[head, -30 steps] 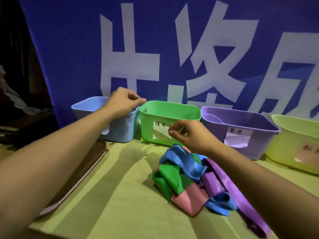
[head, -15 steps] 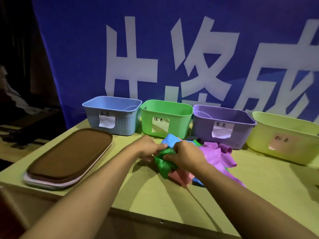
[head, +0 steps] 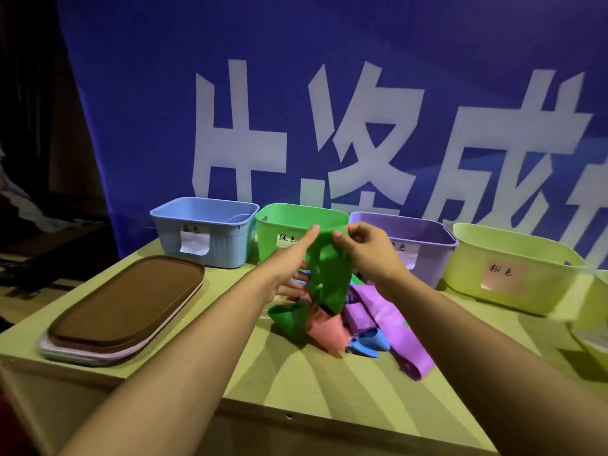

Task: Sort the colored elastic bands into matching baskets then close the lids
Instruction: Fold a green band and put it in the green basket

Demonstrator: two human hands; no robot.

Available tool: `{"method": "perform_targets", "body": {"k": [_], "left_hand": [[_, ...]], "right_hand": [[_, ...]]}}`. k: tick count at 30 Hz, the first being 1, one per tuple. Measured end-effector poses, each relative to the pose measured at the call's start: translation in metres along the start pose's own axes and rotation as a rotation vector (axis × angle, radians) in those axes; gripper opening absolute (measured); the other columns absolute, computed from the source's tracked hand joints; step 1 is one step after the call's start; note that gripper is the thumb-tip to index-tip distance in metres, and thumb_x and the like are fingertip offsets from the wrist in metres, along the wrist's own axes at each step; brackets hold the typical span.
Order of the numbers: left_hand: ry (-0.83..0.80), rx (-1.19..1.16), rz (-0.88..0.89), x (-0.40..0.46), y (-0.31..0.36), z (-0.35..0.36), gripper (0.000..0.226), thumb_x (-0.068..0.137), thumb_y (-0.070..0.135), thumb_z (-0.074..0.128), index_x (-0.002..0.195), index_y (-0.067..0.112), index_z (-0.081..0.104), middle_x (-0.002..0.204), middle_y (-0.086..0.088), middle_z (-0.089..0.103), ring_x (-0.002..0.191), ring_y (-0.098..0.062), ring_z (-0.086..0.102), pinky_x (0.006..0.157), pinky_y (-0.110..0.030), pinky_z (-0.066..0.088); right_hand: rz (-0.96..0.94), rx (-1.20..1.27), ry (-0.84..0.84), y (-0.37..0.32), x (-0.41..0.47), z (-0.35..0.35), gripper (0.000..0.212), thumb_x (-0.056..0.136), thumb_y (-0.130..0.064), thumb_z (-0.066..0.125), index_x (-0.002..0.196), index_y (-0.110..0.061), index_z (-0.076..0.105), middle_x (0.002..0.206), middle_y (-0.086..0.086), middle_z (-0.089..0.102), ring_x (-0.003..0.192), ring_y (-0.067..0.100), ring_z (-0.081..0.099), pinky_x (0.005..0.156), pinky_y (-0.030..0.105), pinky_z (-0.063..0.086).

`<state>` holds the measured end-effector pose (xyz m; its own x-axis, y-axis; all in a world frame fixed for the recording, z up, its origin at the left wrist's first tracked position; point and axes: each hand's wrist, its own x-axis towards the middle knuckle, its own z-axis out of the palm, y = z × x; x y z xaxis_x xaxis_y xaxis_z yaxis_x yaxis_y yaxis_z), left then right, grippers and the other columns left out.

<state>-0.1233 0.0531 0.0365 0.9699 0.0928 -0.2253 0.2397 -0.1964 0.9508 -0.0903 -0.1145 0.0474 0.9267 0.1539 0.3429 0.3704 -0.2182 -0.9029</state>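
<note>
Green band [head: 329, 274] pinched by left hand [head: 292, 258] and right hand [head: 365, 250], raised clear of pile [head: 355, 320], green basket [head: 296, 222] just beyond for drop.

From my seat, the left hand [head: 289, 261] and right hand [head: 368, 251] cover the green basket's [head: 296, 215] label and part of the purple basket's [head: 424, 232], while the frame's right edge crops a clear container [head: 595, 343].
</note>
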Motion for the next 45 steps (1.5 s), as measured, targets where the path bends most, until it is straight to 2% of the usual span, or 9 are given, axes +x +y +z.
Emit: {"method": "perform_targets", "body": {"k": [5, 10, 13, 17, 23, 26, 28, 36, 45], "left_hand": [[-0.185, -0.247, -0.102, -0.006, 0.01, 0.013, 0.117, 0.064, 0.101, 0.047, 0.124, 0.003, 0.065, 0.113, -0.021, 0.075, 0.099, -0.031, 0.075, 0.097, -0.043, 0.058], [-0.172, -0.492, 0.027, -0.008, 0.033, 0.029, 0.076, 0.085, 0.078, 0.057, 0.113, 0.007, 0.068, 0.103, -0.015, 0.075, 0.082, -0.026, 0.075, 0.073, -0.036, 0.061], [-0.237, -0.345, -0.092, -0.013, 0.044, 0.036, 0.097, 0.078, 0.092, 0.047, 0.111, 0.002, 0.064, 0.085, -0.016, 0.074, 0.071, -0.028, 0.074, 0.074, -0.037, 0.06], [-0.29, -0.312, -0.142, -0.014, 0.048, 0.048, 0.114, 0.073, 0.097, 0.042, 0.114, -0.007, 0.065, 0.096, -0.022, 0.075, 0.081, -0.031, 0.076, 0.079, -0.039, 0.062], [-0.287, -0.661, 0.008, -0.007, 0.061, 0.064, 0.049, 0.1, 0.051, 0.058, 0.099, 0.005, 0.073, 0.089, -0.01, 0.077, 0.072, -0.02, 0.075, 0.062, -0.03, 0.062], [-0.212, -0.707, 0.111, 0.0, 0.069, 0.072, 0.032, 0.107, 0.027, 0.052, 0.111, -0.001, 0.068, 0.121, -0.015, 0.073, 0.093, -0.018, 0.074, 0.066, -0.029, 0.061], [-0.177, -0.743, 0.187, 0.005, 0.072, 0.074, 0.03, 0.109, 0.017, 0.048, 0.127, -0.002, 0.061, 0.136, -0.019, 0.065, 0.107, -0.021, 0.069, 0.075, -0.03, 0.06], [-0.155, -0.699, 0.357, 0.009, 0.09, 0.078, 0.026, 0.107, 0.013, 0.05, 0.125, -0.002, 0.062, 0.127, -0.02, 0.07, 0.092, -0.019, 0.077, 0.083, -0.033, 0.063], [-0.189, -0.605, 0.423, 0.013, 0.095, 0.101, 0.023, 0.108, 0.011, 0.048, 0.119, -0.001, 0.065, 0.128, -0.02, 0.068, 0.092, -0.019, 0.076, 0.085, -0.03, 0.062]], "right_hand": [[0.012, 0.121, -0.047, -0.012, 0.004, -0.021, 0.009, 0.101, -0.024, 0.066, 0.096, -0.016, 0.067, 0.079, -0.004, 0.072, 0.069, 0.009, 0.065, 0.062, 0.03, 0.051], [0.005, 0.236, -0.122, -0.018, -0.007, -0.042, 0.013, 0.102, -0.018, 0.062, 0.108, -0.007, 0.066, 0.085, 0.003, 0.075, 0.078, 0.016, 0.07, 0.07, 0.032, 0.059], [0.008, 0.28, -0.129, -0.023, -0.011, -0.052, 0.012, 0.102, -0.013, 0.061, 0.108, -0.004, 0.065, 0.087, 0.007, 0.073, 0.078, 0.017, 0.069, 0.07, 0.028, 0.059], [0.04, 0.285, -0.19, -0.026, -0.019, -0.066, 0.009, 0.101, -0.012, 0.062, 0.106, -0.005, 0.065, 0.089, 0.01, 0.07, 0.082, 0.022, 0.066, 0.077, 0.034, 0.056], [0.074, 0.3, -0.306, -0.021, -0.041, -0.079, 0.007, 0.103, -0.008, 0.057, 0.102, -0.006, 0.064, 0.082, 0.004, 0.071, 0.068, 0.011, 0.07, 0.057, 0.019, 0.053], [0.113, 0.291, -0.297, -0.014, -0.049, -0.085, 0.011, 0.103, -0.011, 0.058, 0.11, -0.003, 0.062, 0.086, 0.006, 0.071, 0.069, 0.012, 0.07, 0.057, 0.02, 0.053], [0.154, 0.289, -0.267, -0.009, -0.052, -0.09, 0.015, 0.102, -0.015, 0.061, 0.112, -0.004, 0.062, 0.095, 0.011, 0.075, 0.078, 0.017, 0.072, 0.065, 0.028, 0.057], [0.336, 0.067, -0.267, 0.031, -0.077, -0.11, 0.018, 0.093, -0.017, 0.074, 0.107, -0.006, 0.07, 0.105, 0.019, 0.077, 0.087, 0.026, 0.073, 0.085, 0.05, 0.059], [0.557, 0.04, -0.377, 0.059, -0.11, -0.11, 0.033, 0.095, -0.02, 0.072, 0.111, 0.007, 0.064, 0.095, 0.023, 0.075, 0.065, 0.022, 0.072, 0.055, 0.025, 0.059]]}}
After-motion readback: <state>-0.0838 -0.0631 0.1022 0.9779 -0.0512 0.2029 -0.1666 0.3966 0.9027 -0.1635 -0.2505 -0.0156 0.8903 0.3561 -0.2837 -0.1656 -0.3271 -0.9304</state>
